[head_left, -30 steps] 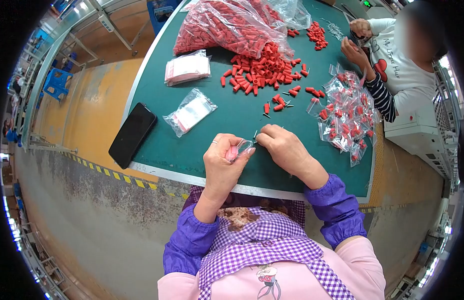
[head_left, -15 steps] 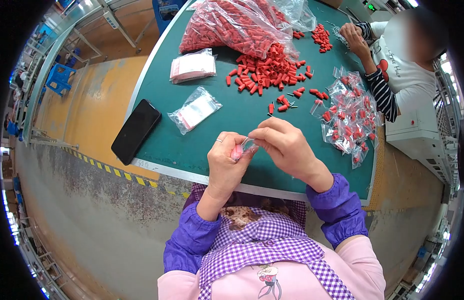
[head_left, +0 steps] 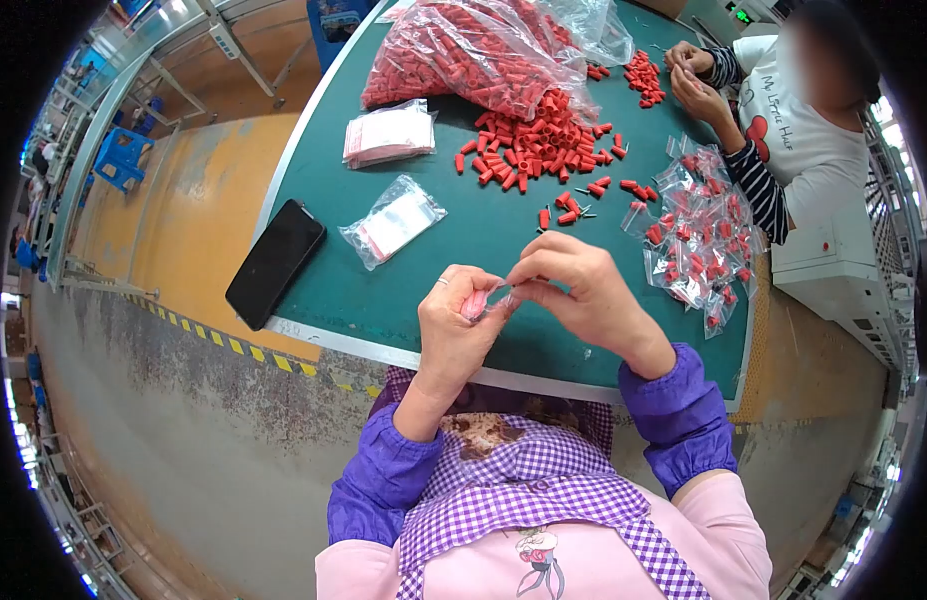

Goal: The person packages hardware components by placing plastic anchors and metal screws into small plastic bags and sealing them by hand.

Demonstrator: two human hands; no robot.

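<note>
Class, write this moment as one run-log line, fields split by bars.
left hand: holding clear plastic | right hand: at its edge | red pieces: piled beyond hands | phone: lying on left

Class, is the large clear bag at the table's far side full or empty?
Largely full: the large clear bag bulges with red caps that show through its plastic.

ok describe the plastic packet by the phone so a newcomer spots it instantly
On the green table, find the black phone at its left edge in the picture. The packet lies right of the phone, below the thicker white-and-pink stack. Unlike both, it is loosely wrapped, with crinkled clear plastic jutting out around its white middle.
</note>
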